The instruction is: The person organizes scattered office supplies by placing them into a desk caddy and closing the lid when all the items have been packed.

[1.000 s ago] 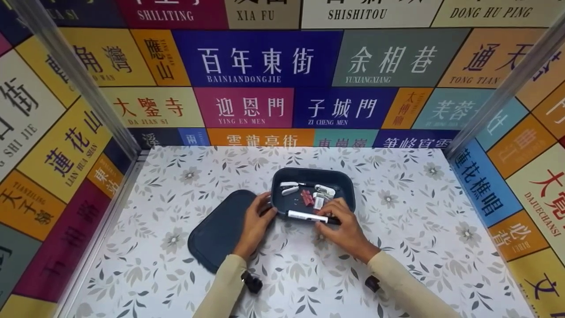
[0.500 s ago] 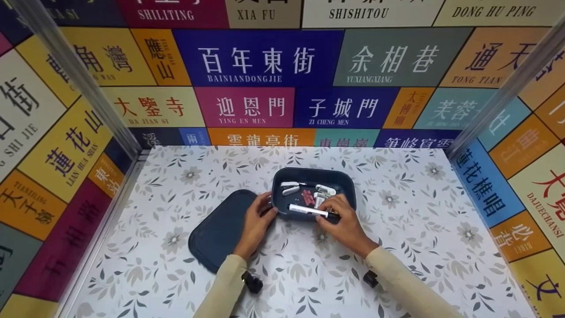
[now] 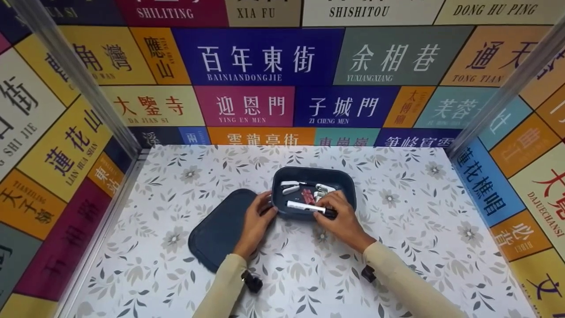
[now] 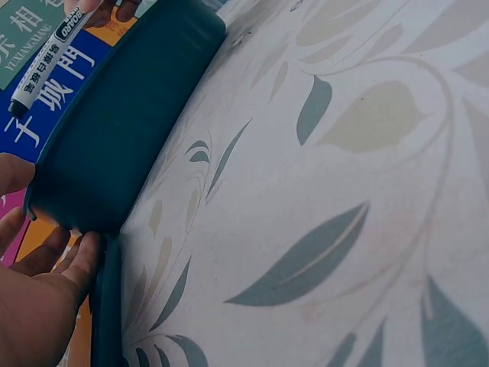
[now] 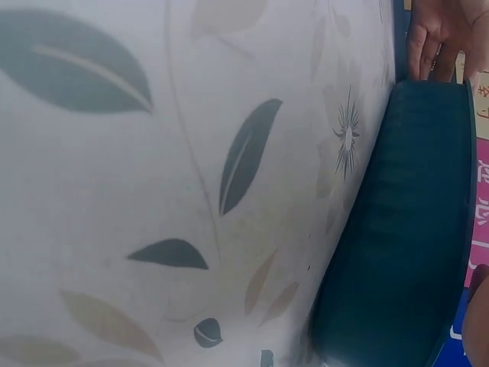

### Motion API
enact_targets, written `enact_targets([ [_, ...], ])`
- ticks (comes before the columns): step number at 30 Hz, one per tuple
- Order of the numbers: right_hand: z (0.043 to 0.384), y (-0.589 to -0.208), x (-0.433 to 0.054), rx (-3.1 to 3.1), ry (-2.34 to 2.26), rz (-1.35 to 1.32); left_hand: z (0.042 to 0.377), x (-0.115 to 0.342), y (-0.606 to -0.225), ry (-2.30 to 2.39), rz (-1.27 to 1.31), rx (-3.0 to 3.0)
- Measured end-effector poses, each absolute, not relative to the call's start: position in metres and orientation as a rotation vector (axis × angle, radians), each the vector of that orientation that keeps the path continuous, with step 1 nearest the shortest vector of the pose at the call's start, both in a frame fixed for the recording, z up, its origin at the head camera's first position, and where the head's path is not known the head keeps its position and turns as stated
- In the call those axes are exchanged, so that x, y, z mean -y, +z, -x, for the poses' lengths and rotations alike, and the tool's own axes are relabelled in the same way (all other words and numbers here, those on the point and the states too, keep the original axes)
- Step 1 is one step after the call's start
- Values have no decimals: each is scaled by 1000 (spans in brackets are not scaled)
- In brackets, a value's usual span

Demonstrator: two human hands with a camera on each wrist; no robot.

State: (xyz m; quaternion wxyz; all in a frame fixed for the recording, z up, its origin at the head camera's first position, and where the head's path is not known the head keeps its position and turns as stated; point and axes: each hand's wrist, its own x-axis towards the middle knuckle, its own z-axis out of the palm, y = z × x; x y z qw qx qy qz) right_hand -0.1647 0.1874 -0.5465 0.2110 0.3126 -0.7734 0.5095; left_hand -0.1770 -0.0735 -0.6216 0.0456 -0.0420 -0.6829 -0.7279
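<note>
My right hand (image 3: 342, 221) pinches a whiteboard marker (image 3: 304, 207), white-barrelled with black ends, lying nearly level over the front part of a dark blue box (image 3: 348, 187). In the left wrist view the marker (image 4: 46, 65) shows above the box rim, black tip pointing down. My left hand (image 3: 256, 223) holds the left end of the box, thumb at the front corner and fingers along the end wall. Inside lie white elongated pieces (image 3: 290, 187) at the left, pink-red pieces (image 3: 307, 196) in the middle and white pieces (image 3: 324, 189) at the right, partly hidden by my right hand.
A flat dark blue lid (image 3: 220, 232) lies on the table left of the box, partly under my left hand and forearm. The table (image 3: 397, 265) has a grey leaf-and-flower covering. Colourful sign-printed walls (image 3: 258, 57) enclose its back and sides.
My right hand has carried the marker slightly away from me, from the front rim to over the inside of the box. My left hand and the box stay put.
</note>
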Motion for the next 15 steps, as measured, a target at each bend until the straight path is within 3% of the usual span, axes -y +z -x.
enact_targets([
  [15, 194, -587, -196, 2205, 1393, -835, 177, 74, -622, -2235, 133, 2063],
])
